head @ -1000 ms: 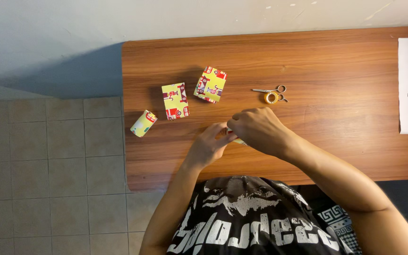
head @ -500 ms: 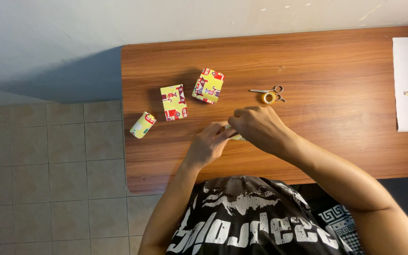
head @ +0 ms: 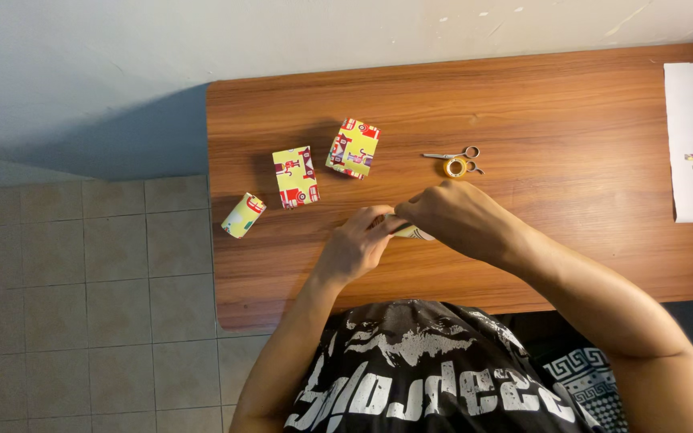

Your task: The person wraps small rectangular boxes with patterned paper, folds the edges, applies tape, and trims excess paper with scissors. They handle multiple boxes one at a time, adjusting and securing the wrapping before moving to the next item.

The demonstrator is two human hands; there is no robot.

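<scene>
Hands meet over near-middle of worktop. Left hand and right hand both pinch small wrapped parcel, mostly hidden under fingers. Best kept pressed flat on worktop, paper folds tight. Scissors and tape roll lie just beyond.

Brown wooden table against pale wall, grey tiled floor

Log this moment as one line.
left hand: grips small wrapped item | right hand: pinches same item | nearby: scissors, tape roll, two wrapped boxes
</scene>
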